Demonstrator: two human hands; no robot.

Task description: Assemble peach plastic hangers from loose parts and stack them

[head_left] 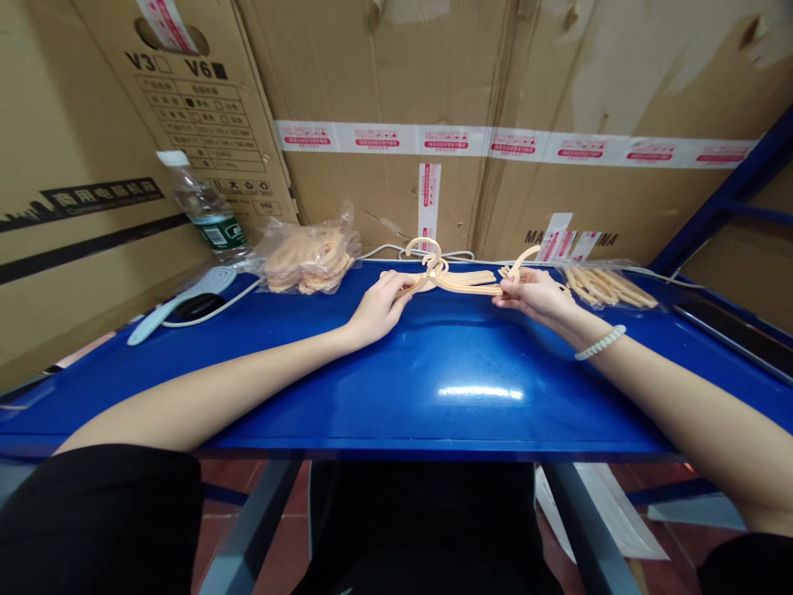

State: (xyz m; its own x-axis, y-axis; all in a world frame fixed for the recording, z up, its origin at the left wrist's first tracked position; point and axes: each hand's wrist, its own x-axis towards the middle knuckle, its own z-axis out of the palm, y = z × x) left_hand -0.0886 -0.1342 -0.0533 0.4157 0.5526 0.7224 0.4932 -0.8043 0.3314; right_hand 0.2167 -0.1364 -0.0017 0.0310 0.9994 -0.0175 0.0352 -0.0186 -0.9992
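Note:
Near the back of the blue table, my left hand (pixel 382 307) is closed on the left arm of a peach-coloured clothes hanger (pixel 466 288), its hook pointing up. My right hand (pixel 531 291) pinches the hanger's right end. Another hook (pixel 525 254) rises beside my right fingers; whether that hanger is also gripped I cannot tell. Behind the held hanger lie more hangers of the same colour, partly hidden by it and by my hands.
A clear bag of peach hangers (pixel 310 258) lies at the back left, another bag (pixel 610 286) at the right. A water bottle (pixel 214 219), a light-blue hairbrush (pixel 186 299) and a dark phone (pixel 737 337) lie or stand on the blue table (pixel 396 397). Cardboard (pixel 384 91) walls the back.

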